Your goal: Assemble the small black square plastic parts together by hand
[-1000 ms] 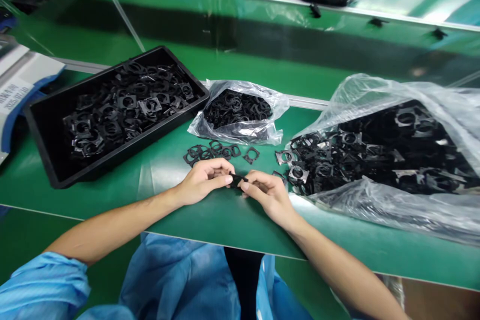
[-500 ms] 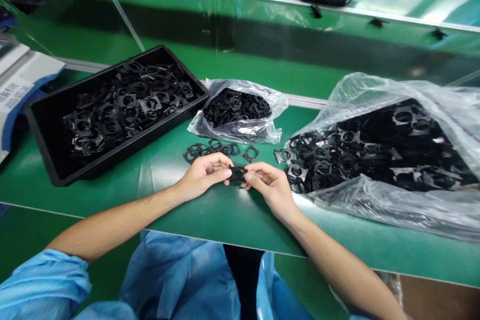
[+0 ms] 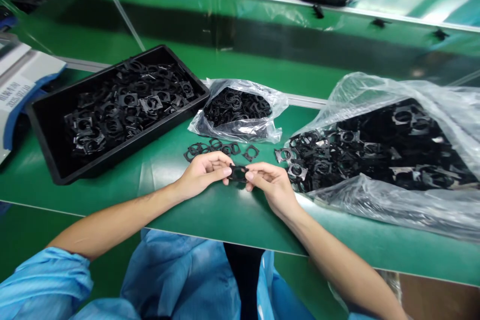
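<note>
Two hands pinch a small black part [image 3: 237,170] between them over a green bench

The bench [image 3: 210,215] runs the full width and is cut off at both sides. To the right sprawls the large clear bag [image 3: 375,200], open toward the hands and heaped with dark pieces; its far end leaves the frame, and its deeper contents merge into black. On the left sits the black tray [image 3: 127,142], slanted, its far right corner pointing away from the person; the pieces in it overlap too much to count. Between the two lies the small clear bag [image 3: 240,133], full of dark rings.

The left hand [image 3: 202,172] has thumb and fingers closed on the part's left end; the right hand [image 3: 272,184] pinches its right end just opposite. Just beyond the hands, a cluster of loose rings [image 3: 227,149] lies flat, partly behind the left fingers, with a single ring [image 3: 246,155] a little apart on its right.

The black part sits level with the fingertips, its long axis running left to right. Both ends are covered by fingers, its outline is blurred, and whether it is one piece or two stacked, or touches the bench, cannot be told.
</note>
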`<state>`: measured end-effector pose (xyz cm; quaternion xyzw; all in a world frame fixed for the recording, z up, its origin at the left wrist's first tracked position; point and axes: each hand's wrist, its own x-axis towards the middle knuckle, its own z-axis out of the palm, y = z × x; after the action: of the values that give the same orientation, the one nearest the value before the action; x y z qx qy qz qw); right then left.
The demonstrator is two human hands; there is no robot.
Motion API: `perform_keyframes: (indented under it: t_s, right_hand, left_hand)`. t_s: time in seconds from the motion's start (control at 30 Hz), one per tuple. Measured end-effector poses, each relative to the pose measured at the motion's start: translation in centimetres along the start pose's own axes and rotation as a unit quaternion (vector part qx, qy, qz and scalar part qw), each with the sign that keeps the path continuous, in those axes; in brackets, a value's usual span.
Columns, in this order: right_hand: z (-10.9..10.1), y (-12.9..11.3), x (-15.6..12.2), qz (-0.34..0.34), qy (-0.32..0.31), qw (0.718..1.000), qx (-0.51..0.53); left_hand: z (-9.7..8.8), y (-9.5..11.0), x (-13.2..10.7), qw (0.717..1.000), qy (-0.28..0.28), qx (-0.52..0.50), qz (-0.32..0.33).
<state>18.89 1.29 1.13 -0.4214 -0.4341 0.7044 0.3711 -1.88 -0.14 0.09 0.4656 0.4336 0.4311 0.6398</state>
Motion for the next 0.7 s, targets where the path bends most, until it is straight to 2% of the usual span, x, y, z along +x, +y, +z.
perform_keyframes:
  t_s: [0.2,0.4,0.57,0.7]
  right_hand:
    - [-0.08,-0.18,-0.02,-0.081,0.01,0.995,-0.064]
    - [-0.39,-0.05,0.14,-0.113,-0.015,0.99,-0.083]
    - [-0.49,0.07,-0.01,-0.137,-0.008,0.984,-0.117]
    - [-0.16,0.1,-0.5,-0.192,-0.002,0.96,-0.203]
  left_hand:
    - [0.11,-0.48,-0.06,0.993,0.021,0.056,0.105]
    - [-0.1,-0.78,0.01,0.973,0.02,0.113,0.199]
    - [0.0,-0.57,-0.38,0.941,0.028,0.221,0.253]
    - [0.36,-0.34,-0.69,0.918,0.025,0.279,0.283]
